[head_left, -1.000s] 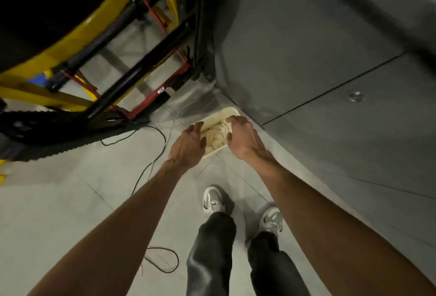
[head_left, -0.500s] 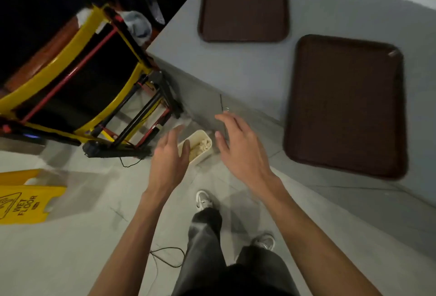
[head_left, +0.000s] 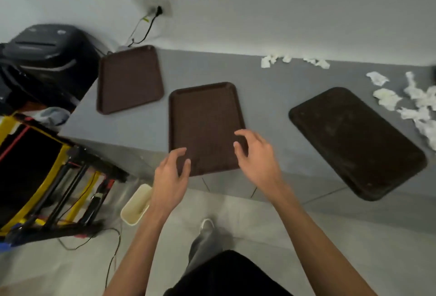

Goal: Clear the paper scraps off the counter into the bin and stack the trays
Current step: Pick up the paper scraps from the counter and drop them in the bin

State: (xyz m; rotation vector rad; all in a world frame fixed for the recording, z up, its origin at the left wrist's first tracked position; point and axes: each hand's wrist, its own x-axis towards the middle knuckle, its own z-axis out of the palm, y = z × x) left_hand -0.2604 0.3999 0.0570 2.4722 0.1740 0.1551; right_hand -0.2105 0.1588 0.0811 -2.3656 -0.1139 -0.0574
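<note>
Hands up from the floor bin point(head_left: 136, 206) to the counter point(head_left: 264, 97): left hand point(head_left: 170, 177) and right hand point(head_left: 258, 156) hover over the middle tray point(head_left: 205, 121) at the front edge, fingers spread, empty. Dumping looks done for that load; scraps point(head_left: 401, 102) remain at the back-right corner. Left tray point(head_left: 128, 78) and right tray point(head_left: 356, 139) unstacked, bare counter between them.

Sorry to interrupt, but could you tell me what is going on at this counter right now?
A person is clearing a grey counter. Both hands, the left hand and the right hand, are open and empty, reaching over the near end of the middle tray. Three brown trays lie apart, not yet stacked: the left tray, the middle one, and the right tray. Paper scraps remain on the counter's right side. A small cream bin stands on the floor below.
</note>
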